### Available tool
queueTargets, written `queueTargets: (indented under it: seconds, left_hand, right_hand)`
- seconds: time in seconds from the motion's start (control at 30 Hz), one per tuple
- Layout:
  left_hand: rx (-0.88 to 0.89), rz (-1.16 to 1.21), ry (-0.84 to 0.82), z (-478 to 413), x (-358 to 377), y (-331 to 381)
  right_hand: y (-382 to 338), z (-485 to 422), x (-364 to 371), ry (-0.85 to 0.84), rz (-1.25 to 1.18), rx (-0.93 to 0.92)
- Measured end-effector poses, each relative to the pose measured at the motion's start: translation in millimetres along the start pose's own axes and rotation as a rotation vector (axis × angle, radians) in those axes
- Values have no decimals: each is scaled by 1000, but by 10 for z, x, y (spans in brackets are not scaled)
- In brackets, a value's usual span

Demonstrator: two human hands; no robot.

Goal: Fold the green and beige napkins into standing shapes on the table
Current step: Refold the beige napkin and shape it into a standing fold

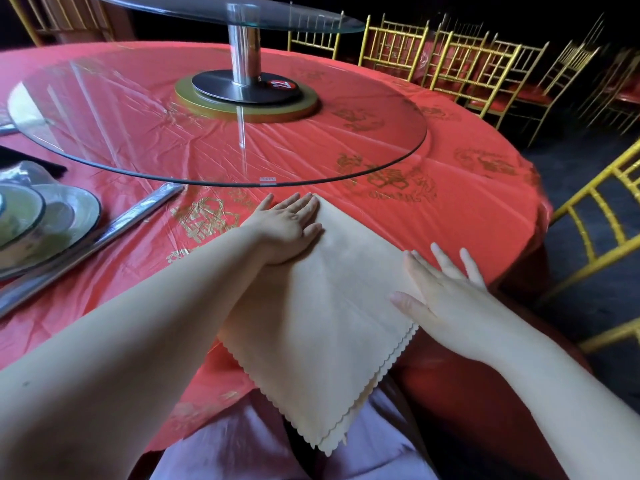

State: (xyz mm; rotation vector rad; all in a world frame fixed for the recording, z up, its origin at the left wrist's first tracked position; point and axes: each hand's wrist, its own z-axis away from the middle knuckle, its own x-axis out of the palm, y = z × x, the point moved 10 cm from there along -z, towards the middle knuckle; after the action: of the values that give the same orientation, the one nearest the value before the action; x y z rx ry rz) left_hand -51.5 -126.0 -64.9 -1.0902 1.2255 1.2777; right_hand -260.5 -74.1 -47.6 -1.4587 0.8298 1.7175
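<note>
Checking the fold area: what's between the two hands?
Head view: only flat napkin lies between left hand and right hand.

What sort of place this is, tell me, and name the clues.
Probably a restaurant banquet hall: a big round table draped in red, a glass turntable on it, and rows of gold chairs behind.

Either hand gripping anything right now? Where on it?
Nothing is gripped. The left hand lies flat on the beige napkin near its far corner, the right hand flat across its right edge.
</note>
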Motion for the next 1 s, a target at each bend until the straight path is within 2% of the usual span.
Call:
queueTargets:
  seconds: [0.07,0.17,0.33,0.4,0.53,0.6,0.67,0.83,0.9,1.0]
  left_hand:
    - [1,5,13,12,-11,6]
    - [7,7,34,18,-19,2]
    - [37,53,104,31,-45,-2]
    - [45,87,172,53,-108,-10]
    - [90,194,428,222,-406,31]
    - [102,267,475,325,-496,28]
    - [122,272,390,381,-417,8]
    - [122,33,-3,607,38,-159]
    - [106,-14,-52,780,88,-249]
    - [142,-51,-41,1082,70,-291]
  right_hand:
    - [-153,-110,-167,54,-12,-1]
    - [-548,-420,-382,145,-100,-124]
    - [-844,-823,-202,91,-218,-182]
    - [-809,-850,-55,58,-203,-159]
    - [-780,-861,-20,48,-171,-139]
    - [-782,-853,-18,41,-161,-137]
    - [-787,-849,4,32,-165,-143]
    - [-764,-869,17,34,-179,-143]
    - [-766,-861,28,29,-173,-149]
    - [-771,-836,-8,56,-196,-164]
